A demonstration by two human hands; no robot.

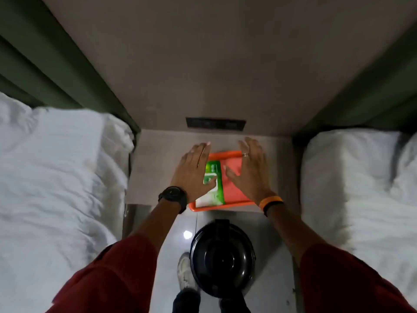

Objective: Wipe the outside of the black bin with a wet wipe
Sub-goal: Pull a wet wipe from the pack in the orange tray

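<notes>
A round black bin with a closed lid stands on the tiled floor between my feet. Beyond it, an orange tray rests on a bedside table and carries a green and white pack of wet wipes. My left hand hovers flat over the left part of the tray, its thumb over the pack, fingers spread. My right hand is spread over the tray's right side and holds nothing.
Beds with white bedding lie on the left and on the right. The grey bedside table stands against the wall, under a dark switch panel. A white shoe is beside the bin.
</notes>
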